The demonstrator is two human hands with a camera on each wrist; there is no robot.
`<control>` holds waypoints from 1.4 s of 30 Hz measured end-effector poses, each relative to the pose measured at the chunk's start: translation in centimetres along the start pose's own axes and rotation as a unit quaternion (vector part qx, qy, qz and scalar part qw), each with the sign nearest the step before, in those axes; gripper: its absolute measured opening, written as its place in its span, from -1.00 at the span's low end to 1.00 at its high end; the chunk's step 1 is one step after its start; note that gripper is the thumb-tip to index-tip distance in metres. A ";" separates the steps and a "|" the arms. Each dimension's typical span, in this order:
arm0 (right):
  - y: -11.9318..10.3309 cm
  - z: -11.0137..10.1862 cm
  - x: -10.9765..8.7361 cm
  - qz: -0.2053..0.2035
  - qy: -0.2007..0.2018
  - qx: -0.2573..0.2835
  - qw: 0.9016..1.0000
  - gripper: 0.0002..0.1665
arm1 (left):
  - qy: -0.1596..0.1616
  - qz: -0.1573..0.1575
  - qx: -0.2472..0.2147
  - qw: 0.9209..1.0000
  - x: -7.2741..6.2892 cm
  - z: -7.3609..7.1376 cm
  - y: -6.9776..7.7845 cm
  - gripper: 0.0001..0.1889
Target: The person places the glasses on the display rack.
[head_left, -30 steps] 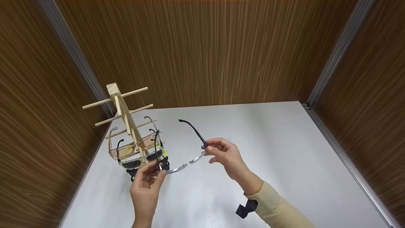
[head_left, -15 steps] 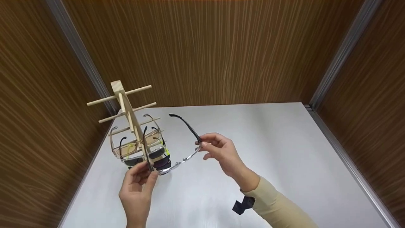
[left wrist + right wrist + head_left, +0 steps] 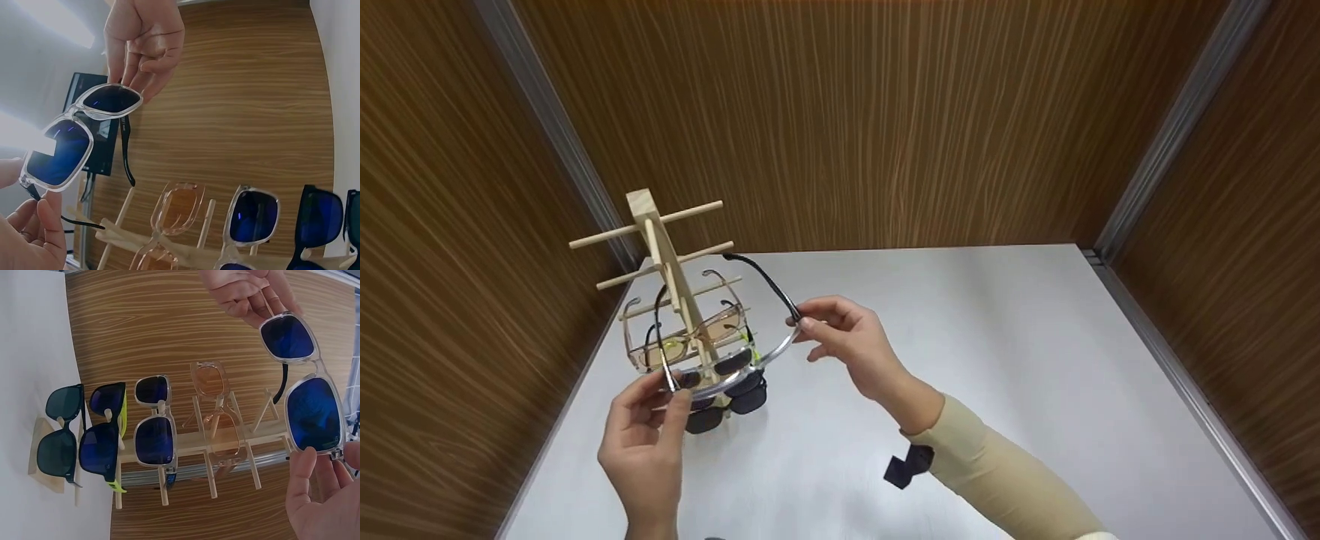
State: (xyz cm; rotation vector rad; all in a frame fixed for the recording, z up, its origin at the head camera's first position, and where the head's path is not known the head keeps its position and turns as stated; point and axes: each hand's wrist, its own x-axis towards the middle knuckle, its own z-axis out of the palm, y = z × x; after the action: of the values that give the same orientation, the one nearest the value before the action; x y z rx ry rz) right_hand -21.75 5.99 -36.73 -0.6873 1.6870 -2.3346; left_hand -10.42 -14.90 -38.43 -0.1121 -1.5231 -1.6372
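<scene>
My left hand (image 3: 641, 442) and right hand (image 3: 844, 345) pinch a pair of sunglasses (image 3: 313, 413) at either end of the front, near the hinges. The pair has a clear frame, dark blue lenses and black temples, spread open and pointing away toward the rack. It is held in front of a wooden eyewear rack (image 3: 641, 202). On the rack hang peach-tinted glasses (image 3: 225, 433), clear-framed sunglasses (image 3: 153, 439), black sunglasses with yellow-green temples (image 3: 99, 450) and, lowest, dark sunglasses (image 3: 56, 453). The held pair partly covers the lower ones in the head view.
The rack's upper pegs (image 3: 691, 212) stick out on both sides above the peach-tinted glasses. A white tabletop (image 3: 982, 337) lies underneath, with wood-grain panels (image 3: 847, 127) around it. A black wrist device (image 3: 911, 465) is on the right forearm. A dark panel (image 3: 101, 149) shows in the left wrist view.
Both hands have carried the sunglasses leftward, so the pair now overlaps the rack in the head view. The right hand has also risen slightly. Both grips stay the same.
</scene>
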 end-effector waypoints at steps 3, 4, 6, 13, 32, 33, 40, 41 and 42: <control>-0.2 0.6 0.8 -0.001 0.001 -0.001 1.000 -0.68 | 0.008 0.001 -0.017 1.000 0.8 -0.1 0.0 -0.67; -0.3 0.8 1.1 -0.001 0.001 -0.001 1.000 -0.68 | 0.009 0.001 -0.014 1.000 1.1 -0.2 0.0 -0.68; -0.4 1.1 1.6 0.002 0.001 -0.003 1.000 -0.68 | 0.012 -0.003 -0.008 1.000 1.6 -0.3 0.0 -0.69; -1.1 2.2 3.4 0.012 0.000 -0.019 1.000 -0.68 | 0.018 -0.017 -0.012 1.000 3.5 -0.7 0.0 -0.70; -1.8 3.5 6.4 0.060 0.012 -0.036 0.997 -0.69 | 0.042 -0.051 -0.007 0.998 7.5 -1.0 -1.3 -0.68; -1.8 3.5 6.5 0.060 0.012 -0.035 0.997 -0.69 | 0.043 -0.049 -0.011 0.998 7.7 -1.0 -1.4 -0.69; -1.5 3.6 7.3 0.064 0.022 -0.043 0.997 -0.69 | 0.047 -0.062 -0.004 0.997 8.9 -0.6 -2.1 -0.71; -1.4 3.6 7.4 0.066 0.022 -0.042 0.997 -0.69 | 0.047 -0.064 -0.002 0.997 9.0 -0.6 -2.2 -0.71; -1.4 3.6 7.4 0.067 0.022 -0.040 0.997 -0.68 | 0.045 -0.065 0.001 0.997 9.2 -0.6 -2.3 -0.71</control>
State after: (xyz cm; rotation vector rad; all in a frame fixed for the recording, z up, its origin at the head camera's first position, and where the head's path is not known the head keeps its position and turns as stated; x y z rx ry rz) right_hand -26.41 0.41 -32.59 -0.5215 1.7938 -2.2173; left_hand -17.21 -20.42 -34.88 0.0635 -1.4885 -1.7199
